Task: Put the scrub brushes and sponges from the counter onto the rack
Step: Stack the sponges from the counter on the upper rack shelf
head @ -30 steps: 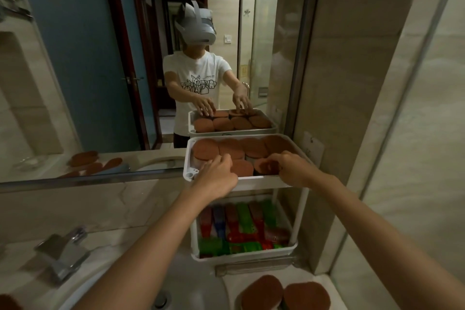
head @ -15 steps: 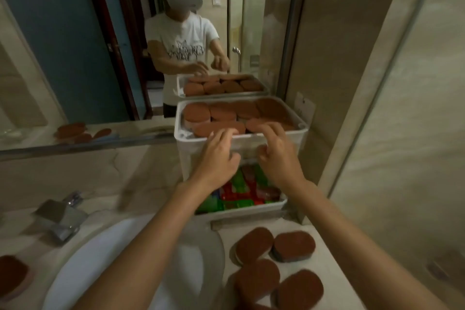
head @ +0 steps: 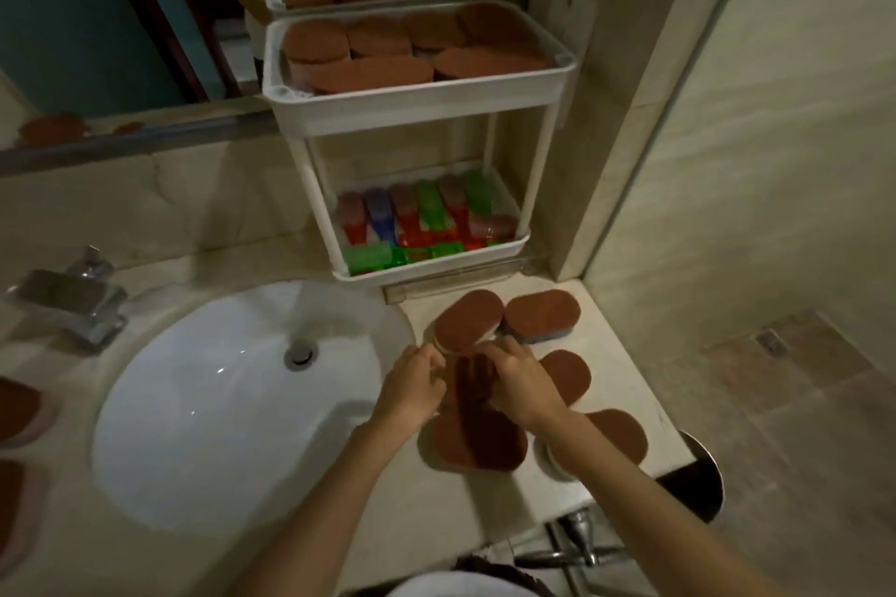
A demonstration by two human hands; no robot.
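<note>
Grasp in front of the rack (head: pixel 436 265): left hand (head: pixel 412 384) and right hand (head: pixel 522 384) curl round a brown sponge (head: pixel 468 387) on the surface (head: pixel 626 354); lift level, clear neighbouring sponges (head: pixel 543 315), seat it on the crowded top tier (head: pixel 417 106)

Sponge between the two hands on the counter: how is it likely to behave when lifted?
Probably light and a little squashy: the sponge looks like a soft pad under a brown scouring face. Its flat oval shape makes rolling unlikely. It seems to overlap a neighbouring sponge, so lifting it may nudge that one. The left hand and right hand flank it.
</note>
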